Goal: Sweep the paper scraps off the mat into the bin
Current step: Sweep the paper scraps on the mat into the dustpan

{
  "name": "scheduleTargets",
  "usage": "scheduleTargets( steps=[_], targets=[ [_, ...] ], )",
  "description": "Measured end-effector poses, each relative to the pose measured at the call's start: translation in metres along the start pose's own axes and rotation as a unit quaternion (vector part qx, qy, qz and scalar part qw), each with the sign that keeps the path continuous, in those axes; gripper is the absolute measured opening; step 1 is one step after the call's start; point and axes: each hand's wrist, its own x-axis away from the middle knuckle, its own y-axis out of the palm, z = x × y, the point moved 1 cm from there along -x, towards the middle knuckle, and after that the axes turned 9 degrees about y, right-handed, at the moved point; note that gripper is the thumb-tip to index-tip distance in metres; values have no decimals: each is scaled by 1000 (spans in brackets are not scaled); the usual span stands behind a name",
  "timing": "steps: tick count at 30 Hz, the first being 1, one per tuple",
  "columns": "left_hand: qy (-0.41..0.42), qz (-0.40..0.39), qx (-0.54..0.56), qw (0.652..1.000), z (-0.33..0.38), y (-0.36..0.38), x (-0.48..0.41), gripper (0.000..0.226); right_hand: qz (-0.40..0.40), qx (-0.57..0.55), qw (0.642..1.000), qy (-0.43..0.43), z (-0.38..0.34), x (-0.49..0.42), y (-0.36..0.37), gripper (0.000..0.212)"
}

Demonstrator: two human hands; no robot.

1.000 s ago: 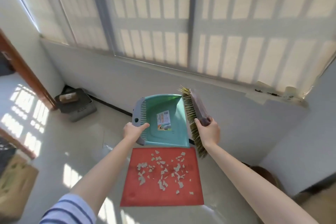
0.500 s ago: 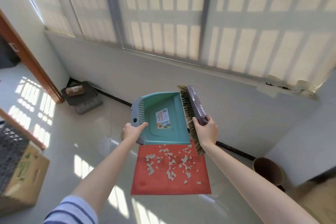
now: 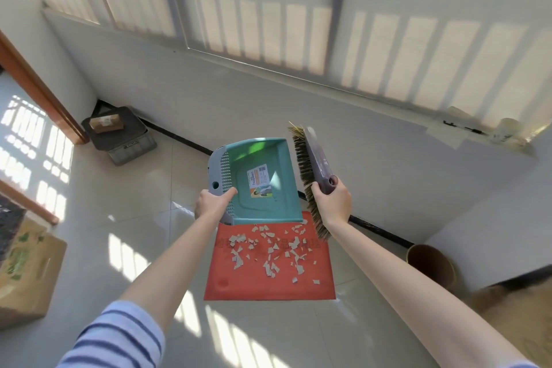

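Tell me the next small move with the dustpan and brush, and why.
Probably lower the dustpan in the left hand so its lip meets the red mat. Both it and the brush in the right hand are held up in the air, while the paper scraps lie unswept.

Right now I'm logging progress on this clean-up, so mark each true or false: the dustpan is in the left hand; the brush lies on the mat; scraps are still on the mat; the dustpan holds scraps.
1. The left hand holds the dustpan. True.
2. The brush lies on the mat. False: the right hand holds it up.
3. Paper scraps are on the mat. True.
4. The dustpan holds scraps. False: none show inside it.
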Motion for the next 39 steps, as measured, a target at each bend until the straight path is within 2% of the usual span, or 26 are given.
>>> scheduleTargets(
  steps=[4,8,13,16,19,25,31,35,39],
  targets=[
    [-22,-3,-6,1000,-8,21,-25,74,-3,12,999,36,19,-16,25,32],
    [-28,-25,-21,999,-30,51,-60,71,4,24,998,60,46,-33,66,31],
    [-35,-41,-39,998,-87,112,-113,80,11,39,997,67,115,-54,137,40],
    [-20,-51,-51,997,-139,161,-152,81,5,43,997,62,177,-67,185,35],
    [10,-60,-49,997,-196,214,-181,64,2,49,998,43,254,-83,237,31],
    [13,-41,57,997,-324,331,-229,36,15,71,997,32,414,-110,337,31],
    [18,-45,145,988,-445,427,-270,22,9,92,996,7,559,-126,418,34],
    [18,-47,180,982,-492,470,-282,26,-7,67,998,4,631,-125,462,30],
    [6,-37,188,981,-531,494,-284,18,-12,56,998,20,680,-112,486,35]
  ],
)
